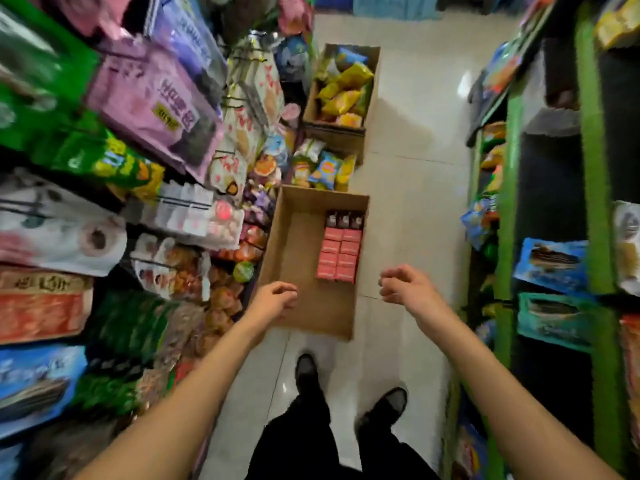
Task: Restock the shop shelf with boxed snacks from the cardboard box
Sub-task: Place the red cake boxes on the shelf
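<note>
A: Left side first. What's there?

B: Left shelf [104,209], crammed full. Purple bags [152,109] up far, green packets [110,161] below them, a white pack of paper rolls [59,230] nearer, an orange box [41,303] and a blue bag [31,379] nearest. Much of it is blurred; labels not readable.

A: And the left hand?

B: Left hand [273,299] hangs over the near left corner of the cardboard box [294,254], fingers loosely curled, holding nothing. Whether it touches the box wall, cannot tell.

A: The box itself?

B: On the floor [408,202], against the foot of the left shelf, open on top. The boxed snacks [339,254] stand packed along its right wall: two columns of pink ones, with a row of three dark ones at the far end. The rest of the box floor is bare cardboard.

A: Beyond it?

B: A loose heap of chip bags [322,169] just past its far wall, then a second carton [341,98] filled with yellow bags.

A: Right hand?

B: Right hand [405,285] hovers over the floor just right of the box, fingers loosely curled, gripping nothing.

A: Near edge?

B: Dark trousers and two dark shoes [349,386] on the tiles.

A: Far right?

B: Right shelf [509,202] with green frame, blue packets [550,261] on it.
</note>
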A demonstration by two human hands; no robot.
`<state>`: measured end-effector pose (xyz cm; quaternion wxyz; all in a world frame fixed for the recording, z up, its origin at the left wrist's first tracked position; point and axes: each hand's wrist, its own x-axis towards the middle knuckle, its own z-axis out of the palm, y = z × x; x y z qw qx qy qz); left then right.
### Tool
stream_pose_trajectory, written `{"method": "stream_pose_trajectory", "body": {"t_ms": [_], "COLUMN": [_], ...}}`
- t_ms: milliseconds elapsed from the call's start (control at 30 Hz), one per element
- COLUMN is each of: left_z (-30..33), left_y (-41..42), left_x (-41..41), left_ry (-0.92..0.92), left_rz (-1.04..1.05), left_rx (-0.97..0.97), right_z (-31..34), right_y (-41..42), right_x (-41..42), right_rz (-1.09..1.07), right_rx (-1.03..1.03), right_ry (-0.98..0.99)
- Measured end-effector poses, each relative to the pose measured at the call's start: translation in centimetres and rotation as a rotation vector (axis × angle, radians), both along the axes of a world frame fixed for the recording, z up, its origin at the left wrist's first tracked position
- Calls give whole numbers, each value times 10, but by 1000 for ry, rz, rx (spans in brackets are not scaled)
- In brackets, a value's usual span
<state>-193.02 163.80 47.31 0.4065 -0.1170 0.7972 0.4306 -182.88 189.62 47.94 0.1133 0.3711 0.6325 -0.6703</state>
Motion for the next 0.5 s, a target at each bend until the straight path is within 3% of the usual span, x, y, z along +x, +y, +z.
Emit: {"method": "stream_pose_trajectory", "body": {"t_ms": [267,500], "left_z": [-83,-217], "left_y": [-59,-42], "left_x": [-40,-97], "left_ry": [-189,-357], "left_rz": [258,363], "left_rx": [12,-36], "right_z": [-77,-218], "right_y": [-76,-77], "right_x": [-99,-152], "right_rz": [183,323], "right_rx": [-13,-1], "right_ry": [-191,-438]}}
